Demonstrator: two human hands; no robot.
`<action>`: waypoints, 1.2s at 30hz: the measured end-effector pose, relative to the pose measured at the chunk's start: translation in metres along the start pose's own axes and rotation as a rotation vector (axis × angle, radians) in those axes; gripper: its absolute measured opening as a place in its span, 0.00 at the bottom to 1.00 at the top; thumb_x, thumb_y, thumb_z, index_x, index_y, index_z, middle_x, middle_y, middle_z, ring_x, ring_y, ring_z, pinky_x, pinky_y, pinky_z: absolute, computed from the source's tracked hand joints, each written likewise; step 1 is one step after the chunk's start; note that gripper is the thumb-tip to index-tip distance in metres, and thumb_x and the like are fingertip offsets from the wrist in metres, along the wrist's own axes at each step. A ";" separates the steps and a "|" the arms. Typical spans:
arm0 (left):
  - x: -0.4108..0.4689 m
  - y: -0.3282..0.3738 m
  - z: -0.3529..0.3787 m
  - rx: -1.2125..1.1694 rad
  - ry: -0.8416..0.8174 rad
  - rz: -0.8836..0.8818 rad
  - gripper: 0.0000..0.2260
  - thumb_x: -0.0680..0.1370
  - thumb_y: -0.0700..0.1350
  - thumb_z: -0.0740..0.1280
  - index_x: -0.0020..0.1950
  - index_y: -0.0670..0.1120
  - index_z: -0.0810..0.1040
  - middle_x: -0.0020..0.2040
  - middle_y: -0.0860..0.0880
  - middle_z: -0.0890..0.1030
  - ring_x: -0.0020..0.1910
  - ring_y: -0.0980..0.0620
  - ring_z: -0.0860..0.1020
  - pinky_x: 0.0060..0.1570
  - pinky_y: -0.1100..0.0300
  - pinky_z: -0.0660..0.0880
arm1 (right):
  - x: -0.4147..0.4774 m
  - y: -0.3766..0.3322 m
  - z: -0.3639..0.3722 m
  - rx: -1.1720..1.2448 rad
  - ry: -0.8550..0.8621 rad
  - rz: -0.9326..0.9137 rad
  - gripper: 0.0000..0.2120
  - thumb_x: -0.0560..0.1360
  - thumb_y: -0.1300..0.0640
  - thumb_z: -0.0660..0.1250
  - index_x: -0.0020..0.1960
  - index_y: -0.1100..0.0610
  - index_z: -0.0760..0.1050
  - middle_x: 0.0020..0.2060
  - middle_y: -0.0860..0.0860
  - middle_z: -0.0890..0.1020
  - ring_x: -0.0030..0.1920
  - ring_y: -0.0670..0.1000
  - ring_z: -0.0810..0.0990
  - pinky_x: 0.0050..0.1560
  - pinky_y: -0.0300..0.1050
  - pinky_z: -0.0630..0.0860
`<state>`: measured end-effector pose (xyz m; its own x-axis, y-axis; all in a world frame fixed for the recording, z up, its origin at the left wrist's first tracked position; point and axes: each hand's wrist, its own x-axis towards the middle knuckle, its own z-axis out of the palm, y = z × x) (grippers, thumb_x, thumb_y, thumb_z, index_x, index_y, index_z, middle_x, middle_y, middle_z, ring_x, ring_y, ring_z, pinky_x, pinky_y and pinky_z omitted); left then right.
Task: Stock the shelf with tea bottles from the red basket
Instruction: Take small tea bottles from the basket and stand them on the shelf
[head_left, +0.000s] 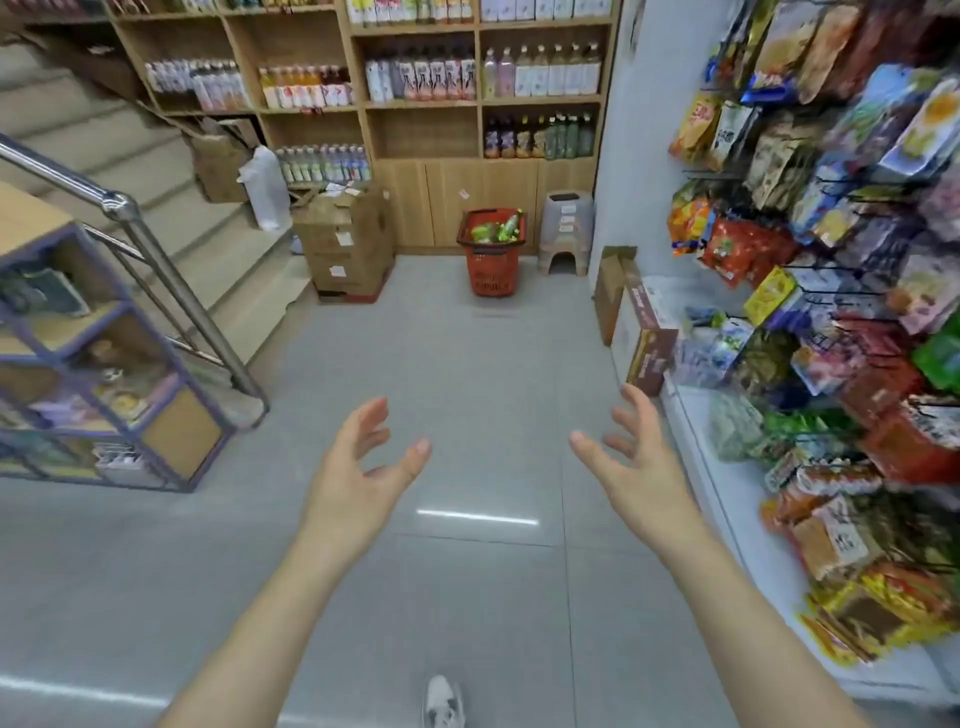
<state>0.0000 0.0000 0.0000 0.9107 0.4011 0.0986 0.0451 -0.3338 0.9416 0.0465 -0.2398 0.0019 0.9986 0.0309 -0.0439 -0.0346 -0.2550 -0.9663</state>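
Red basket of tea bottles on the floor below a wooden shelf.

A red plastic basket (492, 260) stands upright on the grey floor, against the shelf's base cabinets. Green-labelled tea bottles (500, 228) lie jumbled inside, some poking above the rim. The wooden shelf (426, 104) above holds rows of upright bottles; one compartment above the basket is bare.

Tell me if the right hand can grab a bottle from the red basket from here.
Probably not yet. The right hand is open and empty, and the red basket stands well across bare floor by the wooden shelf. Nothing blocks the path; the person must walk closer.
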 end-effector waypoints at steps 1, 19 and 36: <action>0.026 -0.005 0.006 -0.025 0.019 0.010 0.20 0.72 0.45 0.73 0.63 0.50 0.72 0.62 0.51 0.77 0.58 0.54 0.77 0.47 0.73 0.73 | 0.026 0.002 0.006 0.023 0.036 -0.013 0.33 0.74 0.52 0.70 0.75 0.49 0.58 0.66 0.50 0.71 0.55 0.46 0.77 0.57 0.43 0.70; 0.549 -0.036 0.074 -0.238 -0.214 -0.361 0.12 0.79 0.30 0.59 0.48 0.43 0.80 0.39 0.46 0.79 0.35 0.52 0.74 0.35 0.62 0.71 | 0.507 -0.070 0.111 0.684 -0.044 0.333 0.13 0.80 0.53 0.59 0.55 0.58 0.79 0.36 0.54 0.82 0.33 0.49 0.80 0.34 0.39 0.75; 1.034 -0.051 0.211 1.130 -0.378 0.382 0.42 0.74 0.69 0.56 0.79 0.51 0.43 0.80 0.51 0.43 0.78 0.50 0.42 0.75 0.52 0.48 | 0.995 -0.046 0.173 -0.701 -0.066 0.076 0.49 0.68 0.27 0.58 0.78 0.45 0.37 0.79 0.48 0.42 0.78 0.52 0.42 0.76 0.57 0.51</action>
<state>1.0257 0.2522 -0.0142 0.9955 -0.0903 0.0294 -0.0917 -0.9944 0.0516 1.0345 -0.0304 -0.0414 0.9891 0.0418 -0.1413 -0.0467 -0.8204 -0.5699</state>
